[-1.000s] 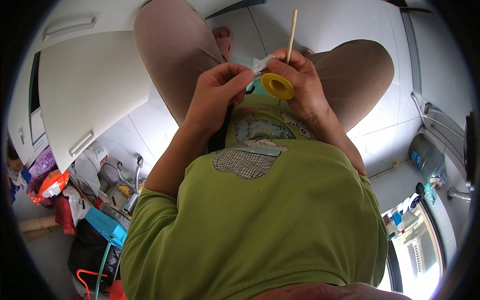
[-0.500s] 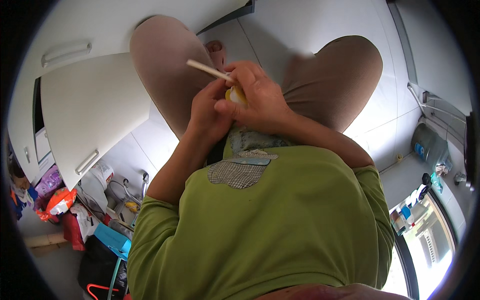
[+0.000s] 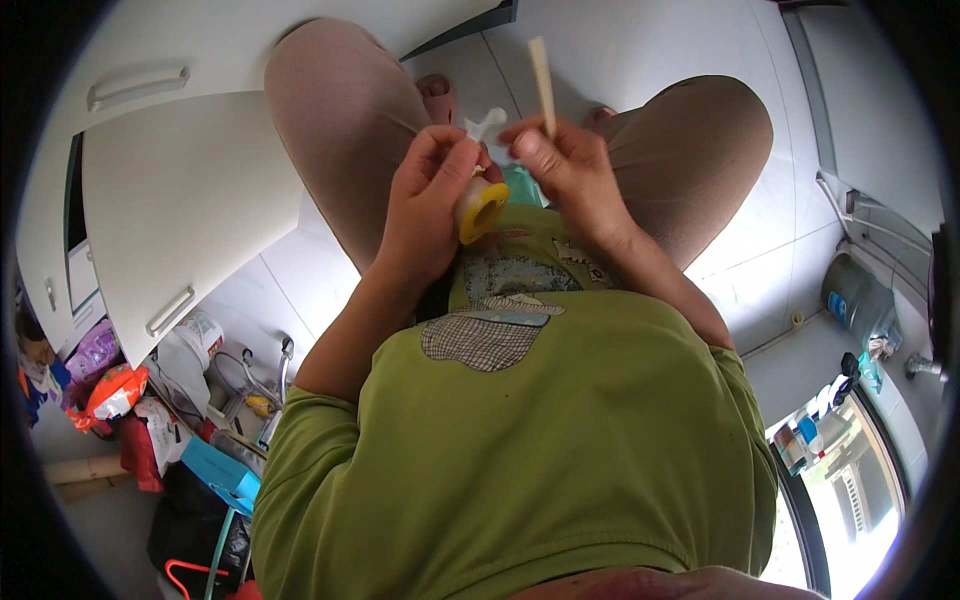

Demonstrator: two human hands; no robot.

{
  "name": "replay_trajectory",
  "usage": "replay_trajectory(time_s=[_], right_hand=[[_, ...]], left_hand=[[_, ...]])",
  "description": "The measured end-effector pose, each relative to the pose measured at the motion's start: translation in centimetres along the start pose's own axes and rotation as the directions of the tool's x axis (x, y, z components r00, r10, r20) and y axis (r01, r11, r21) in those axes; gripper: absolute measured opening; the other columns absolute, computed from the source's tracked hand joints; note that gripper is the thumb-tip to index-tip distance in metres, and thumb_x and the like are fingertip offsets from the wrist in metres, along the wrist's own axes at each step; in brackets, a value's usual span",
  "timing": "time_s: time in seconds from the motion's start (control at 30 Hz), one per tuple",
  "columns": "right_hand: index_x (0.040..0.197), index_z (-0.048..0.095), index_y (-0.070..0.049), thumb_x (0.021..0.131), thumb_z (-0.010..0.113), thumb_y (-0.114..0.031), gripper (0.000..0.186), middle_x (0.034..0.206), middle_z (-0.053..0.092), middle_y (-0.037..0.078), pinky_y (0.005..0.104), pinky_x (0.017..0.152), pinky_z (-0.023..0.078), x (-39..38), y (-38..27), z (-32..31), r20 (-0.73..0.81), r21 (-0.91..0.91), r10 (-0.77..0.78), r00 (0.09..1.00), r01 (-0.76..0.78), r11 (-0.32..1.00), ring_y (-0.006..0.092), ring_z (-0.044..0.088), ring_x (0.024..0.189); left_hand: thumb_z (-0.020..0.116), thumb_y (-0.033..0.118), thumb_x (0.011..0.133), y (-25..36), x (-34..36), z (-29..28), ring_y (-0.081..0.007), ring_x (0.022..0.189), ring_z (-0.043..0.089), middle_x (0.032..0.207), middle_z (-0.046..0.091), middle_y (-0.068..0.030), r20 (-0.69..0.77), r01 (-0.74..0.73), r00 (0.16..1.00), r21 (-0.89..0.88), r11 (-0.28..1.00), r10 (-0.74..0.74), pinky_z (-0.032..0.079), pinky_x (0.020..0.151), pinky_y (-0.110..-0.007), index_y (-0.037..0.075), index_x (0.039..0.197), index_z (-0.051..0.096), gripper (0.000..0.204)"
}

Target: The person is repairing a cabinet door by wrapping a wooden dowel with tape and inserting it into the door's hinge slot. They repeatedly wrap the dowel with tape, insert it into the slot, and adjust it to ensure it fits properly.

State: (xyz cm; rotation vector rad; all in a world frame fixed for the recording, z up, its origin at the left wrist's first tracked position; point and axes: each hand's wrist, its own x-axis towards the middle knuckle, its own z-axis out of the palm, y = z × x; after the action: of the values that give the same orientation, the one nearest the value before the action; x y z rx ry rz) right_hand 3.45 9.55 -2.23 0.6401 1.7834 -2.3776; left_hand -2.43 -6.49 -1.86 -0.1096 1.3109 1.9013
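Note:
My left hand (image 3: 432,195) is closed round a roll of white thread seal tape (image 3: 482,212) on a yellow spool, with the spool's flat face turned toward me. From the same fingertips a small white piece (image 3: 487,122) sticks out. It may be bunched tape or a plastic part; I cannot make out which. In my right hand (image 3: 580,175) a pale wooden stick (image 3: 542,80) is gripped and points up and away from me. The hands are a little apart, above my lap between my knees. Something translucent green (image 3: 523,187) shows beneath them.
White cabinet doors (image 3: 190,210) stand at the left, one swung out beside my leg. Below them are bags, a white bucket (image 3: 193,340) and a blue box (image 3: 215,475). Pale tiles (image 3: 740,275) cover the floor. A large clear bottle (image 3: 855,295) is at the right.
My right hand has moved right, away from the left, and the stick has swung from leftward to upright. The yellow spool, mostly covered before, now shows in my left hand.

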Motion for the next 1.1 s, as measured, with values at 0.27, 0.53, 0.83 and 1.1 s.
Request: replay_trajectory(time_s=[0.27,0.53,0.83,1.1], right_hand=[[0.088,0.064,0.001,0.084,0.068,-0.013,0.015,0.072,0.062,0.004,0.0187,0.046,0.034,0.1,1.3,-0.1,0.004,0.245,0.083,0.997,-0.082,0.966,0.0049,0.047,0.054],[0.082,0.059,-0.003,0.089,0.062,-0.019,0.018,0.063,0.053,0.001,0.0191,0.040,0.026,0.3,1.5,-0.1,0.073,0.448,0.229,0.971,-0.237,0.862,0.0065,0.040,0.048],[0.083,0.057,-0.004,0.088,0.063,-0.023,0.021,0.067,0.053,0.001,0.0191,0.040,0.025,0.6,1.8,-0.1,0.141,0.557,0.207,0.968,-0.250,0.792,0.0064,0.038,0.050],[0.081,0.053,-0.007,0.089,0.061,-0.021,0.018,0.081,0.061,0.005,0.0185,0.040,0.024,0.9,2.2,0.1,0.222,0.652,0.128,0.966,-0.245,0.717,0.0046,0.031,0.046]], left_hand=[[0.058,0.019,0.090,0.1,-0.7,-0.1,-0.0090,0.077,0.055,0.084,0.059,-0.0026,0.032,-0.041,0.999,0.458,0.888,0.030,0.045,0.069,-0.023,0.003,0.094,0.057,0.017],[0.060,0.010,0.086,-0.9,-0.7,-0.9,-0.0121,0.075,0.057,0.104,0.053,-0.0079,0.052,-0.038,0.998,-0.032,0.999,0.040,0.049,0.067,-0.024,0.003,0.085,0.055,0.009],[0.062,0.008,0.085,-1.2,-0.3,-1.5,-0.0125,0.075,0.058,0.099,0.057,-0.0089,0.069,0.070,0.996,-0.183,0.981,-0.058,0.049,0.066,-0.024,0.003,0.084,0.054,0.009],[0.056,0.016,0.089,-0.5,-0.2,-1.2,-0.0142,0.075,0.059,0.092,0.059,-0.0091,0.014,0.141,0.990,-0.174,0.975,-0.140,0.050,0.070,-0.025,0.003,0.087,0.054,0.014]])
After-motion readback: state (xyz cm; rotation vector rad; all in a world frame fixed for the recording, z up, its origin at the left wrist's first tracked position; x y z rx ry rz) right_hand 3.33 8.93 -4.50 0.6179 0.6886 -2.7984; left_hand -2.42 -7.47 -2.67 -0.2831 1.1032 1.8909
